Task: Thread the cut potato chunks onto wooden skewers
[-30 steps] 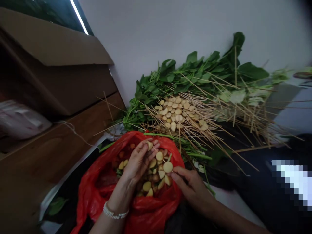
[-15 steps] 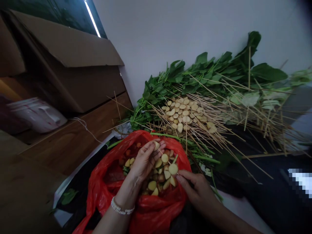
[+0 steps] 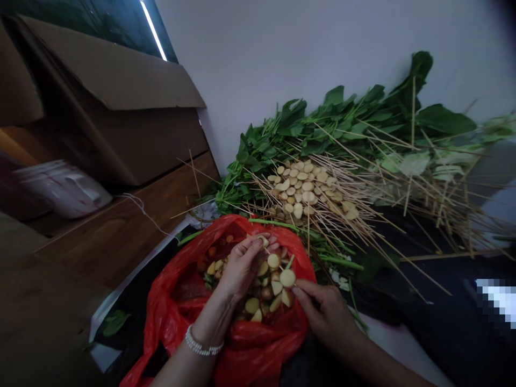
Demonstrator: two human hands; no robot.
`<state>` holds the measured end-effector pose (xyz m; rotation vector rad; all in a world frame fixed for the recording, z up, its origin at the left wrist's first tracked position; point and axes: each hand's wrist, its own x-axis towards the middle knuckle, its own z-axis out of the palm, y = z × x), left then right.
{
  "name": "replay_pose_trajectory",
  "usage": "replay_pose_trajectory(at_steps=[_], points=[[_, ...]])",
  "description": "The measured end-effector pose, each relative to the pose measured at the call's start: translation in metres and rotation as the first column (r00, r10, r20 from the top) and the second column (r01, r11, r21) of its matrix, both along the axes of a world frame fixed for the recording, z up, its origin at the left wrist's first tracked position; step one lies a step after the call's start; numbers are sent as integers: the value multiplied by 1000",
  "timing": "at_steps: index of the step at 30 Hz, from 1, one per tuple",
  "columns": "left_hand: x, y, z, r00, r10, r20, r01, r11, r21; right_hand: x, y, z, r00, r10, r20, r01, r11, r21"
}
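Note:
My left hand (image 3: 241, 265) reaches into a red plastic bag (image 3: 181, 322) and pinches a pale potato slice (image 3: 263, 239) at its fingertips. My right hand (image 3: 322, 312) grips the near end of a thin bamboo skewer (image 3: 282, 269) that carries two slices, one near the hand (image 3: 287, 277) and one further along (image 3: 273, 260). The skewer's tip points at the slice in my left hand. Loose yellow potato pieces (image 3: 252, 305) fill the bag under both hands.
Beyond the bag lies a heap of skewered potato slices (image 3: 306, 185) on bamboo sticks (image 3: 403, 204), over leafy greens (image 3: 355, 118) against a white wall. A cardboard box (image 3: 121, 107) and a white plastic bag (image 3: 64, 188) sit on the wooden floor at left.
My left hand has shifted slightly up and right with its slice, closer to the skewer tip. The view swung to the left between the first frame and the second.

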<state>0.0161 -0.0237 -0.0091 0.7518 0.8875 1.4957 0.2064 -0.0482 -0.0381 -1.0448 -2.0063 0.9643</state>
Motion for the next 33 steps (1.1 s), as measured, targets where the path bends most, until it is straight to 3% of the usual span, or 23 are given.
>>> replay_pose_trajectory(at_steps=[4,12,20,33], points=[[5,-1,1,1000,15,8,-16,999,28,1,2,3,1000,21,-8,-21,1000,14],[11,-4,1,993,-91,71,90,996,8,0,1,1,999,51,11,-51,999,-2],[28,-3,-4,996,-13,93,12,1000,9,-8,-2,3,1000,15,2,-15,997,76],[38,-7,-8,996,2,94,-3,1000,15,-17,2,-6,1000,-18,-26,22,980,196]])
